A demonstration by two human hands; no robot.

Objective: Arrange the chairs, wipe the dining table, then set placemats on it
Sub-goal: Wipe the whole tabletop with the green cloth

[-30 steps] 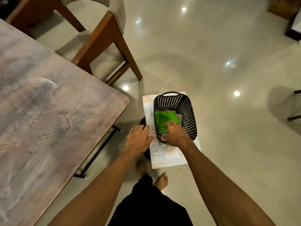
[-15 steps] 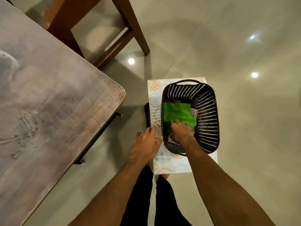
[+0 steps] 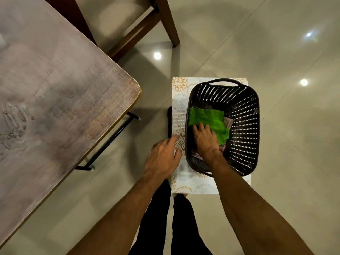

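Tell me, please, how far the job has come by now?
Done: one chair stands close to the table corner; others are out of view. In hand: the right hand lies on the green cloth inside the basket, likely fetching it for wiping; the left hand rests on the patterned surface. Left: the table top shows smears and no placemats, so wiping and setting remain.

The glossy tiled floor (image 3: 287,172) is carrying the dining table (image 3: 55,92) at nine o'clock and a wooden chair (image 3: 166,23) at twelve; at centre a low dark stand (image 3: 169,118) is bearing a patterned mat (image 3: 179,94) — the black slotted basket (image 3: 247,129) is sitting on the mat's three o'clock side.
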